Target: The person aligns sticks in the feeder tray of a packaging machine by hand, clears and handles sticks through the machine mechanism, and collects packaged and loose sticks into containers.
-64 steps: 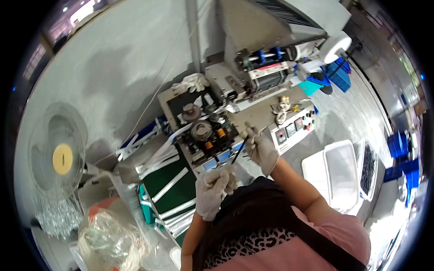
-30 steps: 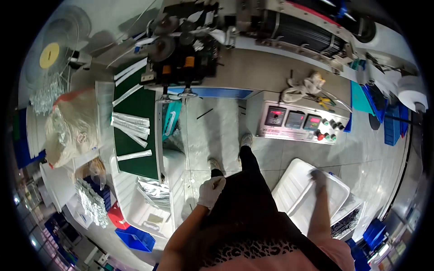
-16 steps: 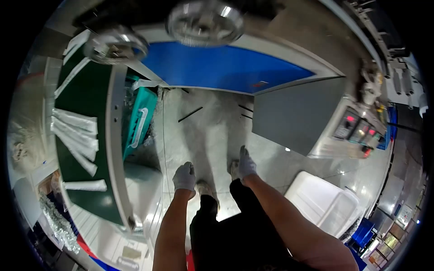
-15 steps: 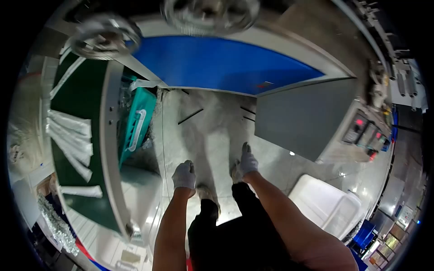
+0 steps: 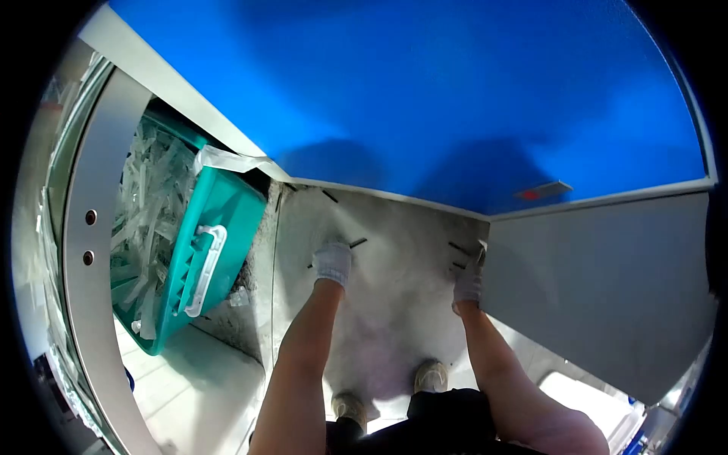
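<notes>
My left hand (image 5: 332, 263), in a white glove, is low over the grey floor with its fingers closed at one end of a short black rod (image 5: 359, 243). My right hand (image 5: 469, 283), also gloved, reaches down beside the grey cabinet side, close to two more black rods (image 5: 459, 248). Its fingertips are partly hidden, so what it holds, if anything, is unclear. Another short dark rod (image 5: 329, 196) lies near the foot of the blue panel.
The blue panel (image 5: 455, 91) rises in front, with the grey cabinet side (image 5: 591, 280) at right. A teal crate (image 5: 220, 227) of clear strips stands at left behind a metal table edge (image 5: 98, 227). Two shoes (image 5: 431, 377) are below; a white bin (image 5: 588, 402) is lower right.
The view has dropped closer to the floor and blue panel. Both hands have reached forward and moved farther apart, the left to a rod and the right beside the cabinet.
</notes>
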The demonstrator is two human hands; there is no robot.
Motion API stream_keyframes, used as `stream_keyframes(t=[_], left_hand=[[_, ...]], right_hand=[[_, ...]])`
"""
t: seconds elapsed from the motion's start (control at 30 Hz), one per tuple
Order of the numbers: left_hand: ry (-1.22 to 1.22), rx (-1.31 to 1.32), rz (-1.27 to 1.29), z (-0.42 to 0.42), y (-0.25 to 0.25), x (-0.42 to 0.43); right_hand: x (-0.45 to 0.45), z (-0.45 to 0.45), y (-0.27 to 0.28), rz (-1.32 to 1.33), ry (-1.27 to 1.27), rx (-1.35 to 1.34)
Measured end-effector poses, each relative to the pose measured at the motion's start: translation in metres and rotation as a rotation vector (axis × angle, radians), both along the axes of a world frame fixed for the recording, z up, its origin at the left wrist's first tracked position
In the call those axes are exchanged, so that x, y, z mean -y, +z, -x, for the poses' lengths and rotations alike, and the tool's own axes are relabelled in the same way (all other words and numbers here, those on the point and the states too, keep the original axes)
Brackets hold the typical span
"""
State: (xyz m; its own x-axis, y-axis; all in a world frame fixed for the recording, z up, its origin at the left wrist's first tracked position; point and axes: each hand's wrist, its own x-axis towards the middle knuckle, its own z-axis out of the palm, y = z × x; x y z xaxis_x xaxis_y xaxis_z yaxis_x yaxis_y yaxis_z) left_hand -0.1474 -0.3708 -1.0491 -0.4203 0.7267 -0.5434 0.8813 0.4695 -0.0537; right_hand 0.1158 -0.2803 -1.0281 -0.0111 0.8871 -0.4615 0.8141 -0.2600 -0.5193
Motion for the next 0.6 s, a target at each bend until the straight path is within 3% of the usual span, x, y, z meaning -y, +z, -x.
stream_keyframes(t=[0.03,0.1,0.17,0.2,0.27,0.3,0.33,0.4,0.47,0.53,0.6], left_hand=[[0.018,-0.018,-0.003,0.000,0.002,0.003],[-0.177,-0.058,-0.091,-0.001,0.007,0.013],[-0.182,-0.067,-0.056,0.002,0.017,0.013],[-0.208,-0.058,-0.026,0.003,0.019,0.013],[-0.287,-0.192,-0.085,0.019,0.011,0.005],[-0.365,-0.322,-0.150,0.029,0.007,-0.004],[-0.294,-0.257,-0.077,0.038,0.020,-0.020],[-0.219,-0.199,-0.017,0.056,0.026,-0.046],[-0.219,-0.254,-0.142,0.075,-0.018,-0.056],[-0.378,-0.586,-0.309,0.086,-0.086,-0.057],[-0.246,-0.356,-0.178,0.076,-0.056,-0.058]], right_hand=[[-0.004,0.000,-0.006,0.018,-0.333,-0.388],[-0.004,-0.002,-0.014,0.073,-0.448,-0.379],[-0.001,-0.013,-0.027,0.112,-0.496,-0.379],[0.001,-0.026,-0.042,0.026,-0.205,-0.186],[0.010,-0.040,-0.044,-0.063,0.076,0.008],[0.015,-0.045,-0.031,-0.116,0.342,0.293],[0.020,-0.047,-0.025,-0.168,0.609,0.579],[0.023,-0.064,-0.065,-0.265,0.679,0.596],[0.012,-0.063,-0.078,-0.372,0.753,0.622],[0.013,-0.046,-0.053,-0.109,0.821,0.620],[0.013,-0.043,-0.054,-0.139,0.871,0.721]])
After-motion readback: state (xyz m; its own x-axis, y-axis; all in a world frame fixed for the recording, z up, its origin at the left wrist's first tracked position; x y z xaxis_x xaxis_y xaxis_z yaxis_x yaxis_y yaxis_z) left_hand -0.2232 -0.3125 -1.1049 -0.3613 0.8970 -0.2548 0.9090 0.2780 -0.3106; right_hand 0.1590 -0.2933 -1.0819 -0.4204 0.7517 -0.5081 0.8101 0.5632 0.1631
